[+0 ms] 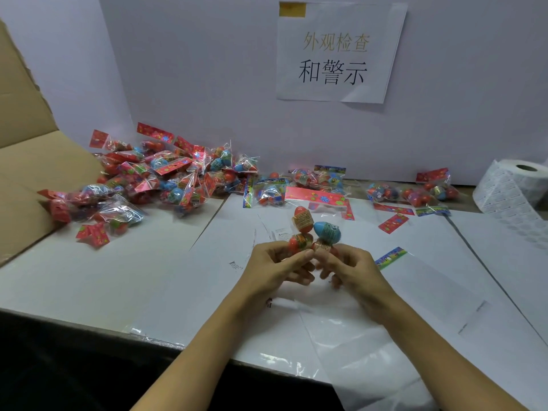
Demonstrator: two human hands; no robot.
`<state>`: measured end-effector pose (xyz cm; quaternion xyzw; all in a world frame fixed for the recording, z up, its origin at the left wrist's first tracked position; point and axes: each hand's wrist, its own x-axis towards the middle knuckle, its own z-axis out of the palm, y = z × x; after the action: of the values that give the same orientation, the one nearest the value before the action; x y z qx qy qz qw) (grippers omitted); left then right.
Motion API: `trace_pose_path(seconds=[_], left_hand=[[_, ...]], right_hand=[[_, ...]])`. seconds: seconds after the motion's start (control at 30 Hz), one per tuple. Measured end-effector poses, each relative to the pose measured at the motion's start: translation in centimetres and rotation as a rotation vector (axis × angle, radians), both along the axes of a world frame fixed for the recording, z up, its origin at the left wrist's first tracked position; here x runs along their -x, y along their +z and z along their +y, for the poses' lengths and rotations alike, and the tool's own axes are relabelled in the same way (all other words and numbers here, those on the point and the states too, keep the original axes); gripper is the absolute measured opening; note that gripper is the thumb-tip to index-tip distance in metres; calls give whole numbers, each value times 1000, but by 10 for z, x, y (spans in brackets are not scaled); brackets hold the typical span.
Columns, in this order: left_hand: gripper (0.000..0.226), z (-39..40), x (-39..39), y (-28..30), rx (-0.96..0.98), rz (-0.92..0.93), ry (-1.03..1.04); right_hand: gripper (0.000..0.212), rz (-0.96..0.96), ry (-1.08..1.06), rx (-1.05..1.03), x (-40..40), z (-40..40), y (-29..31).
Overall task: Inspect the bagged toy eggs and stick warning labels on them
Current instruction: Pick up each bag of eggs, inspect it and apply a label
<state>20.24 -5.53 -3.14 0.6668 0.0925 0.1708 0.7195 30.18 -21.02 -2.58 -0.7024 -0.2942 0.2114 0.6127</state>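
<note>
Both my hands hold one clear bag of toy eggs (pixel 314 231) above the middle of the white table. Inside it are red-orange eggs and a blue egg, each with a printed band. My left hand (pixel 275 268) pinches the bag's lower left, thumb near a red egg. My right hand (pixel 353 266) grips its lower right under the blue egg. A small white warning label (pixel 281 233) shows on the bag's left side. The label roll (pixel 513 188) stands at the far right.
A heap of bagged eggs (pixel 157 179) lies at the back left beside an open cardboard box (pixel 32 161). More bags (pixel 409 192) lie along the back wall. A green header card (pixel 390 257) lies right of my hands. A paper sign (pixel 338 51) hangs on the wall.
</note>
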Motion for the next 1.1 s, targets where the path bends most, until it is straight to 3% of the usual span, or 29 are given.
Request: trace_pose_path(seconds=[0.23,0.57,0.8,1.1], left_hand=[[22,0,1,5,48,-21,-31],[33,4,4,8,251,-80,-208],[31,7,1,5,157,-77,-83],[18,9,0,4,114,-108,25]], right_hand=[[34,-21,-26,-122,1,1,1],[51,-67,-29,-206,-5,-1,-2],[37,-207,-84,-153,-20,-2,2],[42,-297,-292,-214,-25,4,-3]])
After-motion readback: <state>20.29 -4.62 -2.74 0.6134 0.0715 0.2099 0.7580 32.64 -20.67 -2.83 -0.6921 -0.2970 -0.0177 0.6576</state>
